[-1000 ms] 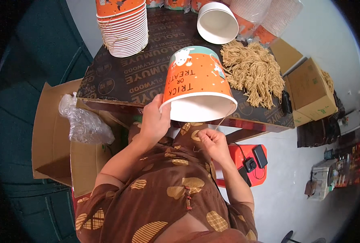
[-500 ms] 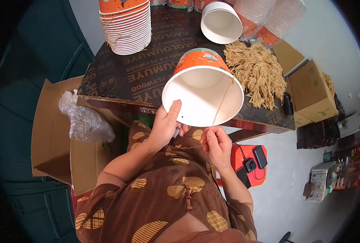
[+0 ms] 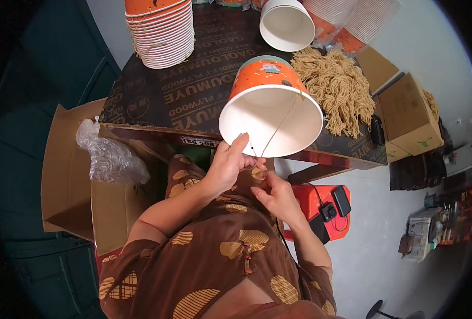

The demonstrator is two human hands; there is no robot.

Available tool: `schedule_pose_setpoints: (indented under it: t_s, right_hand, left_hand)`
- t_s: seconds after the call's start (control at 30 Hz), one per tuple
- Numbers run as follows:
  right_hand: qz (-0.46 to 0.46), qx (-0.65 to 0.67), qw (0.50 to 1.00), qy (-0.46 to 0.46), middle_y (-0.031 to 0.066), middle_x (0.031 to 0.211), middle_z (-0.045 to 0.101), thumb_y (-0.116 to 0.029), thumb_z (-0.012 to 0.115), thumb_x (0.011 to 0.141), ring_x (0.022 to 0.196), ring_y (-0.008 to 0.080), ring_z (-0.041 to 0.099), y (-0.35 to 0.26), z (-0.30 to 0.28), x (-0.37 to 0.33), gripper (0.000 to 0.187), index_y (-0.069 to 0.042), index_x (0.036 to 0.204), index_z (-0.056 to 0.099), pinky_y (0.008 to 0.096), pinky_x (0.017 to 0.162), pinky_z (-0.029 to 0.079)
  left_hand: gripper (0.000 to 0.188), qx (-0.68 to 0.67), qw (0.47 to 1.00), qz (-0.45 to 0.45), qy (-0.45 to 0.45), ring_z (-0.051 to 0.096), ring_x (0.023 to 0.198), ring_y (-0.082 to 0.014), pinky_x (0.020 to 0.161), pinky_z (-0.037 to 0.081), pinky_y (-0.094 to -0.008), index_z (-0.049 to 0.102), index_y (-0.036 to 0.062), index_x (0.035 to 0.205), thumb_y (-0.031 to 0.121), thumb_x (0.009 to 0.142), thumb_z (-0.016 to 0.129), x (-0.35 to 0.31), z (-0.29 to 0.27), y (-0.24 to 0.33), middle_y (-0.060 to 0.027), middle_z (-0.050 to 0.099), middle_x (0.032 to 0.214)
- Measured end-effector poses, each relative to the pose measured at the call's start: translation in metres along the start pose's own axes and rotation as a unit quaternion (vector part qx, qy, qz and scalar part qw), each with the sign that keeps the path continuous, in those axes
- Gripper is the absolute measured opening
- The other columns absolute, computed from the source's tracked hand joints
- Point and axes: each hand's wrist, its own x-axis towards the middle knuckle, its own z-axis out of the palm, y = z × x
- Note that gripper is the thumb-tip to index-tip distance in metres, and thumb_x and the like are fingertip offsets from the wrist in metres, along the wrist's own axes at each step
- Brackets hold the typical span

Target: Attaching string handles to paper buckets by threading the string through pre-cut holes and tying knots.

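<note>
My left hand [image 3: 228, 167] grips an orange paper tub [image 3: 270, 119] by its near rim, thumb over the edge and fingers beneath. The tub is tilted with its white inside toward me. A small dark hole shows in the wall beside my thumb. A thin tan string [image 3: 280, 127] runs from the inner far-right wall, across the inside, to the near rim by my left fingertips. Just below the rim is my right hand [image 3: 279, 198], its thumb and fingers apart, nearest to the string's end. Whether it touches the string is hard to see.
A nested stack of tubs [image 3: 161, 34] stands far left on the dark plywood table [image 3: 156, 101]. Another white tub [image 3: 287, 26] lies beyond a heap of tan strings [image 3: 337, 87]. Left is an open cardboard box [image 3: 66, 175] with plastic wrap; right, a red stool [image 3: 329, 215] with devices.
My right hand has opened from its pinch on the string and moved slightly left and down. The tub has shifted a little right and up, and the string's lower end now lies nearer my left fingers.
</note>
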Motion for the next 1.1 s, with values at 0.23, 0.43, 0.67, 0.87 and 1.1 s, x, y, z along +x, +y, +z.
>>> schedule_pose_setpoints:
  t_s: [0.23,0.43,0.67,0.87,1.1]
  right_hand:
    - [-0.066,0.007,0.997,-0.042,0.0087,0.082,0.067,-0.009,0.068,0.087,0.077,0.0132,0.061,0.033,0.019,0.032,0.041,0.004,0.122,0.05,0.031,0.071,0.05]
    - [-0.032,0.07,0.996,-0.049,0.0191,0.082,0.07,-0.01,0.064,0.089,0.075,0.029,0.069,0.016,0.024,0.03,0.019,0.005,0.101,0.069,0.0371,0.07,0.052]
    - [-0.082,-0.163,0.982,-0.041,0.0228,0.084,0.067,-0.008,0.062,0.089,0.075,0.0388,0.066,0.034,0.017,0.017,0.015,0.003,0.097,0.07,0.0416,0.064,0.052]
    - [-0.058,-0.14,0.988,-0.038,0.0197,0.082,0.067,-0.011,0.064,0.09,0.073,0.0329,0.065,0.033,0.006,0.014,0.014,0.0,0.096,0.071,0.038,0.065,0.051]
    - [0.012,0.282,0.954,0.102,-0.0031,0.071,0.058,-0.021,0.062,0.097,0.06,0.0033,0.048,0.007,0.003,0.023,0.023,0.002,0.093,0.067,0.0202,0.053,0.036]
  left_hand:
    - [0.042,-0.038,0.999,-0.008,-0.01,0.064,0.081,-0.0203,0.069,0.057,-0.0353,0.05,-0.0051,0.122,0.032,0.105,0.042,0.003,0.006,-0.006,-0.0154,0.064,0.1]
    - [0.041,-0.045,0.998,0.018,-0.031,0.065,0.083,-0.0245,0.072,0.058,-0.0396,0.046,-0.0053,0.126,0.03,0.105,0.04,0.008,0.003,0.007,-0.0179,0.064,0.103]
    - [0.042,0.016,0.997,0.062,0.036,0.063,0.075,-0.0207,0.065,0.056,-0.0364,0.053,-0.0057,0.114,0.034,0.104,0.043,0.016,-0.003,0.021,-0.0157,0.064,0.093]
    - [0.05,0.082,0.995,0.045,0.025,0.059,0.059,-0.0152,0.05,0.051,-0.0279,0.055,-0.005,0.104,0.042,0.105,0.039,0.007,0.0,0.013,-0.0112,0.061,0.078]
    - [0.047,0.087,0.996,0.029,0.0,0.059,0.062,-0.0142,0.051,0.05,-0.0263,0.055,-0.0035,0.105,0.04,0.106,0.037,-0.005,0.003,0.0,-0.0101,0.06,0.078]
